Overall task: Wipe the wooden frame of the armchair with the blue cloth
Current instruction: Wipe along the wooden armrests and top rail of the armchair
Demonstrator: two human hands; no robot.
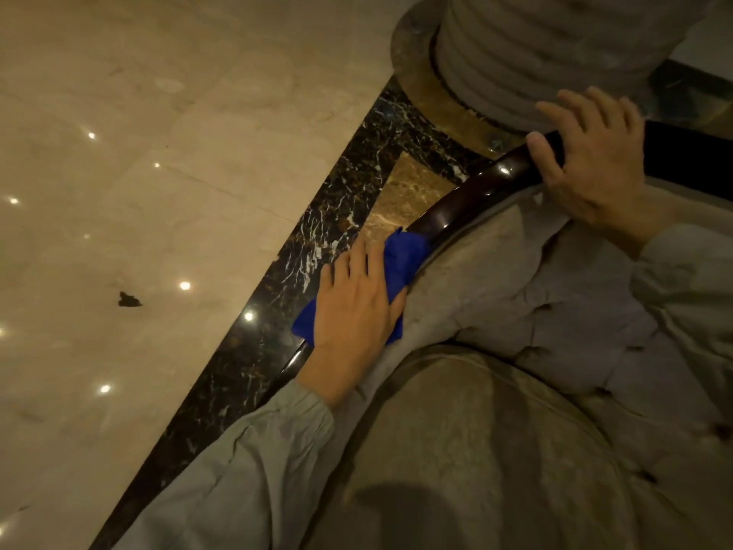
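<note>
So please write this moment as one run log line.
left hand: presses blue cloth on wooden frame | right hand: grips frame | wipe: under way

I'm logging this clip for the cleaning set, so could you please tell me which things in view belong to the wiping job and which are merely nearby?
Part of the job:
- blue cloth, under the left hand
- wooden frame, gripped by the right hand

Merely nearby:
- dark scrap on the floor
- ribbed column base
- tufted upholstery
</note>
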